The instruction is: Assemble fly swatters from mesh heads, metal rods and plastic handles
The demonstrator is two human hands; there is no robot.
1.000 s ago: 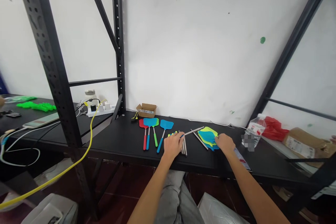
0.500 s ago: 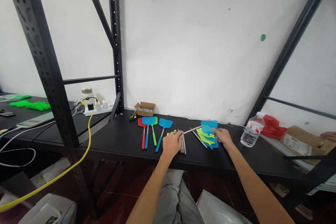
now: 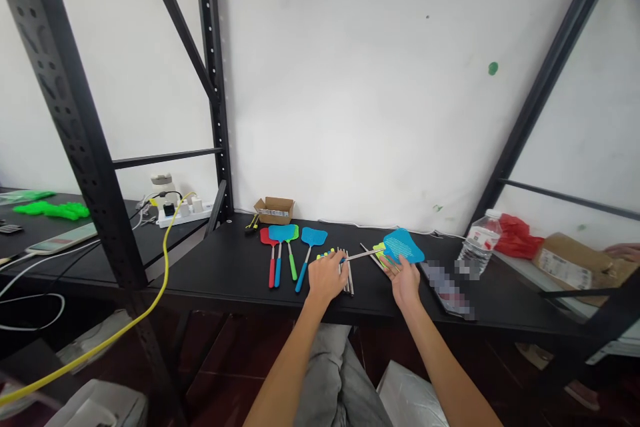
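My left hand [image 3: 326, 278] is closed around the handle end of a thin metal rod that points right. At the rod's far end is a blue fly swatter head [image 3: 404, 246], tilted above the table. My right hand [image 3: 404, 280] holds this head at its lower edge, with some fingers stretched out. Beneath the head lie yellow-green swatter heads [image 3: 380, 252], mostly hidden. Several loose metal rods [image 3: 351, 277] lie beside my left hand, partly covered by it. Further left lie a red swatter [image 3: 271, 267], a green one [image 3: 293, 265] and blue ones [image 3: 303, 270].
A small cardboard box [image 3: 274, 211] stands at the back. On the right are a water bottle [image 3: 479, 243], a blurred dark flat object [image 3: 447, 290], a red bag [image 3: 519, 236] and a carton [image 3: 565, 260]. A yellow cable [image 3: 169, 267] hangs left, near a black rack post [image 3: 75, 113].
My right hand has lifted a blue swatter head from the pile and brought it to the rod's end. The dark flat object on the right now shows. The view has shifted slightly.
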